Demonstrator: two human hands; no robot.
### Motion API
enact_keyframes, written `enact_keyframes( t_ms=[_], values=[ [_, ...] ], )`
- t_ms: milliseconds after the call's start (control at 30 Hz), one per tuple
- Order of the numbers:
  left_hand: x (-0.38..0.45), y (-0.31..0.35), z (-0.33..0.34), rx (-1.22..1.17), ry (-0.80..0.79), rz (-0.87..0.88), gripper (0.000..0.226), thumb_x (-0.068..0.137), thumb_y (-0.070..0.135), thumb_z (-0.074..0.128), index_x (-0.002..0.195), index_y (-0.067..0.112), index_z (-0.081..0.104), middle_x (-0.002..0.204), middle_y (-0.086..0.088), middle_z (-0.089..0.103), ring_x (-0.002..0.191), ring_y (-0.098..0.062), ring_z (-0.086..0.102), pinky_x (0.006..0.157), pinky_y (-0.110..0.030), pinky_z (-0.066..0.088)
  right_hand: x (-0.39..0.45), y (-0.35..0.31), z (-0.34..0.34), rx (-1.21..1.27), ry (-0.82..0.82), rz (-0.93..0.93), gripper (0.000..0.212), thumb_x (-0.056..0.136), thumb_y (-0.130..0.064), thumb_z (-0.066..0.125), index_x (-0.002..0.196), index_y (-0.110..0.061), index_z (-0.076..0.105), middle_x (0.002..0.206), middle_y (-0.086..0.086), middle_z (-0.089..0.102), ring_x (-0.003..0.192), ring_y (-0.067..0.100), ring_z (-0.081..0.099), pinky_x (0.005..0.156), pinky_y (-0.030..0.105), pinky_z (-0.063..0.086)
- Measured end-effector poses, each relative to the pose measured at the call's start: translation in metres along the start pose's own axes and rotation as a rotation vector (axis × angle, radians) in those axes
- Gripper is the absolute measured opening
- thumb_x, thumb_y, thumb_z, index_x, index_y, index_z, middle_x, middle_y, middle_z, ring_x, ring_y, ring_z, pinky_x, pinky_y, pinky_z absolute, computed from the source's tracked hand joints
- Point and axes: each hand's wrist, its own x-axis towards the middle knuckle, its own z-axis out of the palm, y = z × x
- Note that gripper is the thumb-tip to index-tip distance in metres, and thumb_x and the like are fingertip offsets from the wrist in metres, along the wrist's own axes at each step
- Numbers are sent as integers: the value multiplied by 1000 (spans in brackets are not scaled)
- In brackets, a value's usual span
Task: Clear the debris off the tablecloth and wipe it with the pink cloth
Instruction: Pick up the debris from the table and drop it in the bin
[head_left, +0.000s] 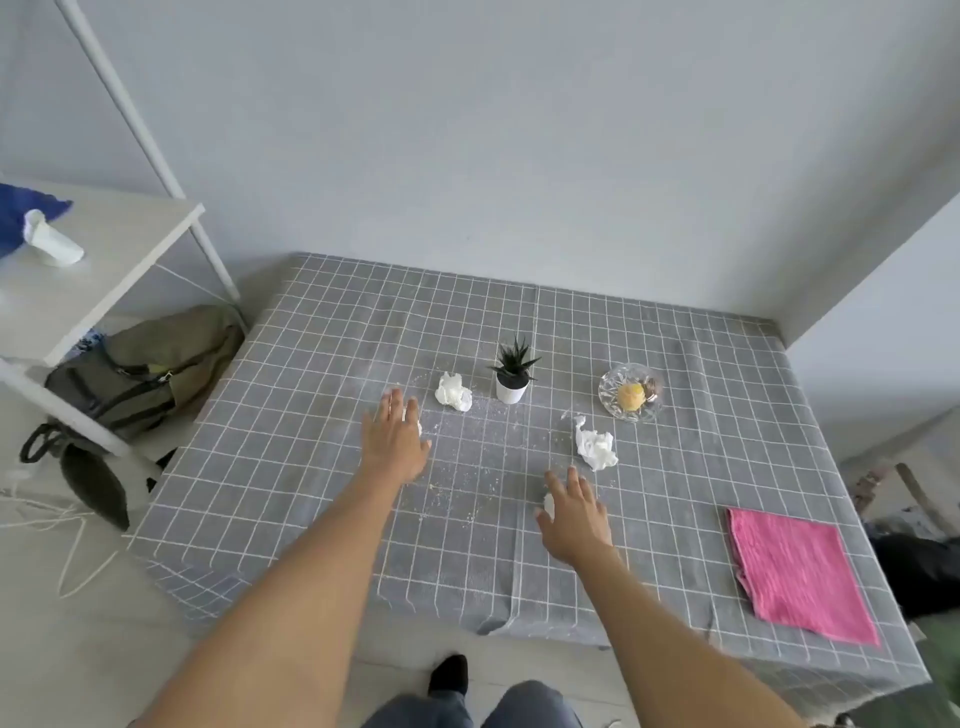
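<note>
Head view: both arms reach out over the grey checked tablecloth (322, 364) on the table. The left hand (396, 446) lies flat with its fingers straight, its grip open; a small white paper scrap (418, 427) peeks out just at its fingertips, touching them. A crumpled white tissue (453, 392) lies just beyond and to the right of that hand, apart from it. The right hand (574, 517) is also spread, grip open, with a small white wad (549, 502) touching its thumb side. A second crumpled tissue (596, 443) sits just ahead of the right fingertips, not touching. Fine crumbs (467, 467) are scattered between the two hands. The pink cloth (800, 569) lies folded flat well to the right of the right hand, near the table's front edge. Beyond the hands stand a small potted plant (513, 378) and a glass dish (631, 398).
</note>
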Motion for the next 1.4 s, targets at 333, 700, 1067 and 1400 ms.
enact_keyframes(
  t_ms=[333, 700, 1067, 1400],
  values=[
    [36, -16, 40, -63, -98, 22, 64, 101, 37, 35, 152, 16, 3, 160, -12, -5, 146, -31, -4, 118, -48, 6, 14, 13, 34, 45, 200, -54, 64, 96, 0, 40, 153, -21, 18, 162, 12, 0, 148, 31, 6, 119, 43, 17],
    [49, -11, 78, -355, 149, 35, 61, 96, -8, 36, 150, 6, 11, 158, -16, 3, 146, -33, 1, 120, -42, 6, 21, 21, 50, 93, 296, -143, 78, 78, 25, 50, 147, -10, 38, 158, 12, 22, 145, 32, 22, 105, 40, 39],
    [59, 19, 50, -415, 304, 93, 82, 81, -29, 30, 150, 9, 8, 159, -8, 4, 146, -24, 7, 110, -39, 36, 54, 10, 0, 115, 418, -198, 82, 71, 32, 40, 143, -7, 42, 156, 19, 25, 143, 38, 24, 96, 39, 47],
    [89, 50, 44, -245, 201, 175, 66, 94, -6, 42, 151, 7, 11, 159, -13, 3, 147, -29, 4, 119, -42, 9, 72, 40, -14, 77, 307, -30, 66, 90, 15, 40, 149, -11, 25, 160, 19, 8, 148, 36, 4, 120, 47, 15]
  ],
)
